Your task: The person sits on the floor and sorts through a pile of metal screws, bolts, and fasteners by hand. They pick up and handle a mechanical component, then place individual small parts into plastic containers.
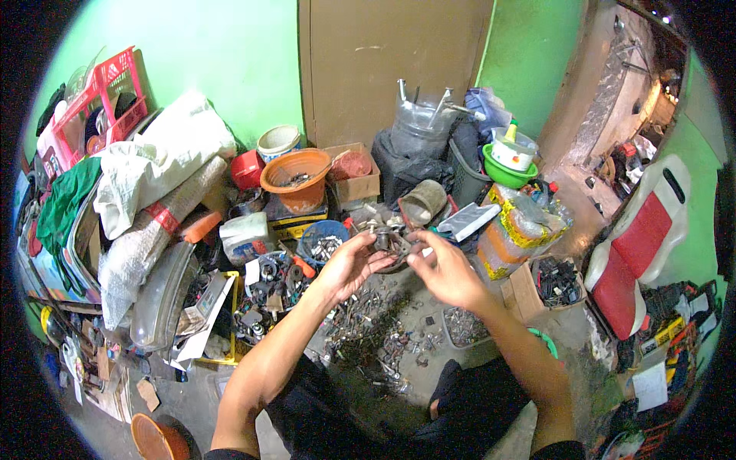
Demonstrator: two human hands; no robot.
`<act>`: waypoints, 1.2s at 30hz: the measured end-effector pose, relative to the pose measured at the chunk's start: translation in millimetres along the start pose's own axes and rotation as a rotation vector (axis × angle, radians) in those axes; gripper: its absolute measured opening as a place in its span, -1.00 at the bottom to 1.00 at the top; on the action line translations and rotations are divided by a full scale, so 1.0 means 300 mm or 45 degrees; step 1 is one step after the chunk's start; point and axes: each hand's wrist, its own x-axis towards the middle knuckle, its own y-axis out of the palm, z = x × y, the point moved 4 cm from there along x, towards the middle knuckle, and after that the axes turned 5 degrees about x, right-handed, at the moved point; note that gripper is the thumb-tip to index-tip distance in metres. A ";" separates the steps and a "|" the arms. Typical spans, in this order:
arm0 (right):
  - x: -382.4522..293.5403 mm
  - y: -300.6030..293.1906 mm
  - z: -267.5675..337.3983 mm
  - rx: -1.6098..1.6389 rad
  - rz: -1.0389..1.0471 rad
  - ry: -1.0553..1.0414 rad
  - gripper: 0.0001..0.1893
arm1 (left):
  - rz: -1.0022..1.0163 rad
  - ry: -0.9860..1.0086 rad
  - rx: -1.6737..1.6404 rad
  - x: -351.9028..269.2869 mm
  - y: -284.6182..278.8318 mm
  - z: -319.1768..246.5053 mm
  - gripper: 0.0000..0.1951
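A dark, greasy metal part [384,239] with a rounded body is held in front of me, above the pile on the floor. My left hand [353,265] grips it from the left, thumb on top and fingers underneath. At its right side, the fingertips of my right hand [447,269] close around a flat, bracket-like piece [406,248]. Whether the two metal pieces are joined cannot be made out. Below lies a spread of loose screws and small hardware [379,328]. A clear plastic tub [464,329] of small screws sits beneath my right forearm.
A blue basket [323,234] of bolts and an orange pot [296,172] stand beyond my left hand. To the left is a yellow crate [233,322] near mixed parts. A taped parcel [500,236] and a cardboard box [520,293] of black parts stand right.
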 end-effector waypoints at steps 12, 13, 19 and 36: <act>-0.125 -0.069 0.114 0.212 -0.129 -0.298 -0.61 | 0.079 0.139 -0.002 -0.119 0.120 0.045 -0.59; -0.125 -0.068 0.111 0.218 -0.121 -0.299 -0.61 | 0.097 0.124 0.028 -0.117 0.124 0.051 -0.59; -0.135 -0.043 0.114 0.216 -0.172 -0.322 -0.61 | 0.073 0.140 0.252 -0.136 0.152 0.054 -0.61; -0.168 0.002 -0.054 0.599 -0.073 0.081 -0.74 | 0.008 0.209 0.919 -0.141 0.160 0.059 -0.59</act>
